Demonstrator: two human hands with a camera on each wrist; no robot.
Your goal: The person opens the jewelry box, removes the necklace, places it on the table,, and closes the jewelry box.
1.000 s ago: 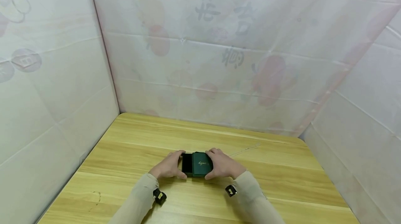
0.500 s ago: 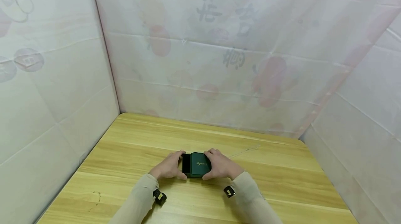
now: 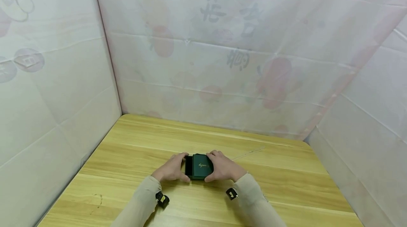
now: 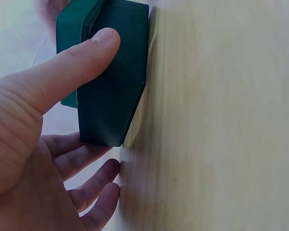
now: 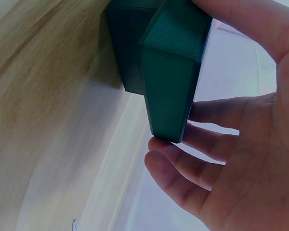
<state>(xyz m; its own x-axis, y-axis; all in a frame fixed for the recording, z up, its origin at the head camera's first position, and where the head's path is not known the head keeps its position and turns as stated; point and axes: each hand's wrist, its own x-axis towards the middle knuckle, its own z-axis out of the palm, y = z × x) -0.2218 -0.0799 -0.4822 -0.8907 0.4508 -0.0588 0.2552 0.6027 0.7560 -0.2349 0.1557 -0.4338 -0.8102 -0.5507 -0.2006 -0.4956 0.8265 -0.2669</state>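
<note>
A small dark green gift box stands on the table near its front, its lid (image 3: 200,165) with gold lettering set off to the right of the base. The dark inside of the box base (image 3: 189,166) shows in a narrow strip at the left. My left hand (image 3: 171,168) holds the base between thumb and fingers; in the left wrist view its thumb presses the base's side (image 4: 111,96). With thumb and fingers at its near and far sides, my right hand (image 3: 223,167) grips the lid. The right wrist view shows the lid (image 5: 169,91) overlapping the base (image 5: 127,48) unevenly.
A thin silvery chain (image 3: 252,151) lies on the wooden table (image 3: 152,135) behind and to the right of my right hand. Pale printed cloth walls (image 3: 203,71) rise behind and at both sides of the table.
My right hand has slid the lid slightly to the left, so less of the base's dark inside shows. My left hand and the base have stayed nearly still.
</note>
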